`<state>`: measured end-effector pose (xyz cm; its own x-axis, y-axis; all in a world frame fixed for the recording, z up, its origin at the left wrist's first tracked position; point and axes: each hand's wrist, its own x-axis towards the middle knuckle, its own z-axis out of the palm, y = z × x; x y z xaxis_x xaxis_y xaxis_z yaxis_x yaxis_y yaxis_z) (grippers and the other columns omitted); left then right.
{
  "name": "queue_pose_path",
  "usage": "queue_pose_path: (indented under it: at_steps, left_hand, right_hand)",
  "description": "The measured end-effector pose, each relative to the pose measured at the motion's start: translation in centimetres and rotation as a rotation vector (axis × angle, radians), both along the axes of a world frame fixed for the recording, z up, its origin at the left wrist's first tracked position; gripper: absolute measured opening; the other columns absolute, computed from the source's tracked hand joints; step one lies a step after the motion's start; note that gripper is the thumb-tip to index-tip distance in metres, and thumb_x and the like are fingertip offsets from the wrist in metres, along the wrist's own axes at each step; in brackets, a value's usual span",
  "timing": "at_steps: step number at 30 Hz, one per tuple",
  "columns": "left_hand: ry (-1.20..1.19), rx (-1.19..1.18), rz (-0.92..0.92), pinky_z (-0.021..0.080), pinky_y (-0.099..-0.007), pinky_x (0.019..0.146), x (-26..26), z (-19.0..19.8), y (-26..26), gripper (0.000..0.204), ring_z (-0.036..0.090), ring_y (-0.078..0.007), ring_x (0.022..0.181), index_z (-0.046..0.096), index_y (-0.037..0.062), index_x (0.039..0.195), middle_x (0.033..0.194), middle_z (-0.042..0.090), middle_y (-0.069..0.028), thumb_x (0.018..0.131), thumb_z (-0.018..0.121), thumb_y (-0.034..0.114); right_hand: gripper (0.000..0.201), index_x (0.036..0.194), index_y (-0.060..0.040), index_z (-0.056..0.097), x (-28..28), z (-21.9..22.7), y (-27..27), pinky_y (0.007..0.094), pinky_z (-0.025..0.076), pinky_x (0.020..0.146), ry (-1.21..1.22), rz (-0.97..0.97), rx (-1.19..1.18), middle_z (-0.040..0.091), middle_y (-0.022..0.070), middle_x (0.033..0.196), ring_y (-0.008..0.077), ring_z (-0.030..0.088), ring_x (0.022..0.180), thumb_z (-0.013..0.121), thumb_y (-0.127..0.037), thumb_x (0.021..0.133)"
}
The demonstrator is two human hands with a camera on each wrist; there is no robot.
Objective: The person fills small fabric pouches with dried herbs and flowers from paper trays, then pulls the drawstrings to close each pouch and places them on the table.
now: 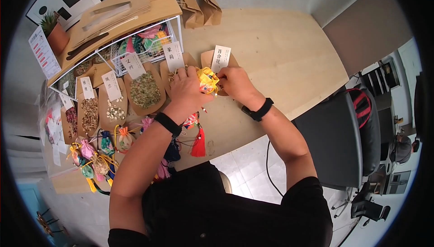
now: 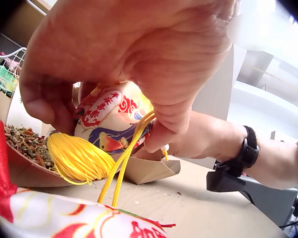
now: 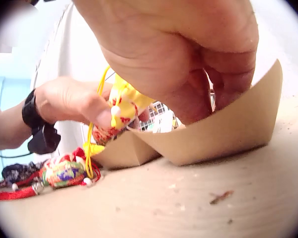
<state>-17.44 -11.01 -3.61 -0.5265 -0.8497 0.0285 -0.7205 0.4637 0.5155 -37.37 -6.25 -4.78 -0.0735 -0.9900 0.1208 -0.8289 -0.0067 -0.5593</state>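
Observation:
My left hand [image 1: 186,89] grips a small yellow drawstring sachet [image 1: 208,80] with printed red and blue patterns. From it hang a yellow tassel [image 2: 79,158] and a yellow cord [image 2: 123,166], seen in the left wrist view. My right hand [image 1: 242,84] is close beside the sachet, its fingers reaching down into a brown paper tray [image 3: 223,134] with a white label card [image 1: 221,56]. The tray wall hides those fingertips, so I cannot tell whether they pinch anything. Below the left hand lies a patterned sachet [image 3: 64,172] with a red tassel [image 1: 199,143].
More paper trays of dried herbs [image 1: 145,89] with label cards line the left. Several colourful sachets [image 1: 124,139] lie nearer me. Behind stand a wooden shelf with a wire basket [image 1: 158,43] and two paper bags [image 1: 210,9]. Bare tabletop [image 1: 280,52] extends right.

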Motion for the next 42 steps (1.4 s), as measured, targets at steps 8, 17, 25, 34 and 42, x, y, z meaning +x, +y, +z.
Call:
queue_pose_path:
  at_steps: [8,17,25,34,42]
  left_hand:
    - [-0.064,-0.038,-0.008,0.045,-0.0485,0.103,-1.7,0.1,0.0,0.082,0.053,-0.0411,0.120,0.048,0.0030,0.126,0.123,0.051,-0.0206,0.064,0.092,0.034]
    - [0.003,-0.052,-0.023,0.045,-0.0500,0.101,-3.5,0.2,0.4,0.081,0.053,-0.0404,0.118,0.048,0.0031,0.125,0.123,0.051,-0.0199,0.064,0.093,0.031]
    - [0.195,0.037,-0.012,0.048,-0.0498,0.101,-3.1,-0.6,-0.5,0.081,0.054,-0.0408,0.117,0.048,-0.0005,0.126,0.123,0.051,-0.0213,0.066,0.092,0.032]
    - [0.348,0.070,0.026,0.046,-0.0467,0.103,-0.7,0.5,-0.9,0.071,0.054,-0.0408,0.118,0.050,-0.0039,0.126,0.122,0.052,-0.0242,0.073,0.086,0.028]
    - [0.353,-0.027,-0.078,0.047,-0.0485,0.100,1.9,1.7,1.8,0.074,0.053,-0.0412,0.117,0.050,-0.0060,0.128,0.119,0.053,-0.0230,0.072,0.085,0.026]
  right_hand:
    - [0.014,0.100,0.0027,0.079,-1.0,5.9,0.4,0.0336,0.058,0.073,-0.374,-0.106,0.031,0.077,0.0164,0.087,0.0204,0.073,0.078,0.078,-0.003,0.087]
    - [0.019,0.109,0.0025,0.078,-1.2,6.5,0.1,0.0316,0.059,0.080,-0.363,0.057,0.109,0.079,0.0148,0.096,0.0184,0.073,0.086,0.076,-0.002,0.090]
    - [0.017,0.113,0.0026,0.077,-1.2,8.0,0.9,0.0273,0.057,0.085,-0.543,0.071,0.047,0.079,0.0080,0.101,0.0117,0.071,0.091,0.067,-0.002,0.100]
    - [0.022,0.114,-0.0011,0.077,-3.7,4.4,0.4,0.0310,0.058,0.079,-0.260,-0.138,0.054,0.078,0.0095,0.098,0.0162,0.073,0.085,0.073,-0.008,0.094]
    - [0.032,0.113,-0.0084,0.076,-2.1,0.2,0.1,0.0434,0.059,0.086,0.305,0.123,-0.200,0.070,0.0136,0.105,0.0355,0.069,0.099,0.079,-0.011,0.081]
